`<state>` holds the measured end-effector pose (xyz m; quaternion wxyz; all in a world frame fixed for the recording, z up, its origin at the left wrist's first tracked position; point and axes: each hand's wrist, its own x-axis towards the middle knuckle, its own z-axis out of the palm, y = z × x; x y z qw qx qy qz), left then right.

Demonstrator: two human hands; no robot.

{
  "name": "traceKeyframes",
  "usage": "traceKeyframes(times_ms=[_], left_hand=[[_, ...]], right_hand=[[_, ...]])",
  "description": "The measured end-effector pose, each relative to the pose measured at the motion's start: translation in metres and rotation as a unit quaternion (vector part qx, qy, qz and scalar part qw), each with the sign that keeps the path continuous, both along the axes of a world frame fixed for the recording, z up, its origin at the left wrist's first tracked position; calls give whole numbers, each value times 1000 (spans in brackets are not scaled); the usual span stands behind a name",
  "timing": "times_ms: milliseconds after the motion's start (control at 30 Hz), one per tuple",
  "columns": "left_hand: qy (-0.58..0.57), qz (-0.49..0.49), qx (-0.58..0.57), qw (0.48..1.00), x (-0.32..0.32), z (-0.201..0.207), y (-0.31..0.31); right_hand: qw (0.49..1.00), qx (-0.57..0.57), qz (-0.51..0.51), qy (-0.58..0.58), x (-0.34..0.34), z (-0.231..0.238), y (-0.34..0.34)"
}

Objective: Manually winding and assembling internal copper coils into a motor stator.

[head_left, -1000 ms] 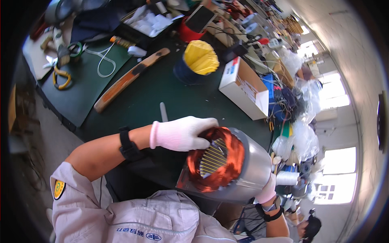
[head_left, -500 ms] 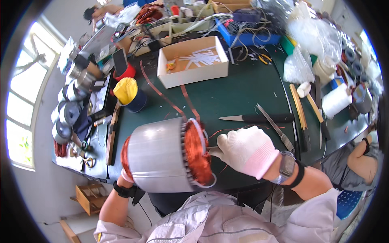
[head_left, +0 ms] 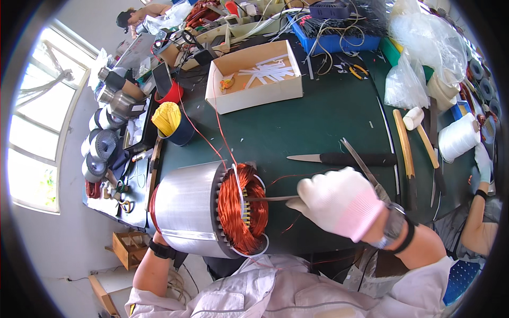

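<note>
A motor stator (head_left: 192,208) with a smooth grey metal body lies on its side near the table's front edge. Copper windings (head_left: 238,212) bulge from its right end, with white tubing around them and two thin copper wires leading away over the table. My right hand (head_left: 339,204), in a white glove with a pink cuff, is closed on a thin, flat, dark rod (head_left: 273,199). The rod's far end reaches into the opening among the windings. At the stator's lower left is my left hand (head_left: 160,239), its fingers hidden by the metal body.
A pointed knife (head_left: 355,159) and scissors (head_left: 366,169) lie beyond my right hand. Farther right are a white-headed mallet (head_left: 420,132) and a white thread spool (head_left: 458,139). A cardboard box (head_left: 254,100) holds white strips. A co-worker's gloved hand (head_left: 482,161) shows at far right.
The stator has shifted slightly left, and its wound end now shows more of the opening. My right hand has moved a little right, exposing more of the rod.
</note>
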<state>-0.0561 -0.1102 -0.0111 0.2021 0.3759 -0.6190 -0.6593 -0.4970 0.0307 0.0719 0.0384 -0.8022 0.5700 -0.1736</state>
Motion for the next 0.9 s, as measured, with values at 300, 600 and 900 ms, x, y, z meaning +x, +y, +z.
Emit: traceKeyframes(times_ms=[300, 600, 900], left_hand=[[-7, -6, -80, 997, -30, 6, 1], [-3, -33, -128, 991, -39, 2, -8], [-17, -62, -177, 982, -23, 6, 3]], right_hand=[[999, 13, 0, 36, -13, 5, 5], [998, 64, 5, 28, -23, -1, -4], [997, 71, 0, 42, -33, -7, 0]])
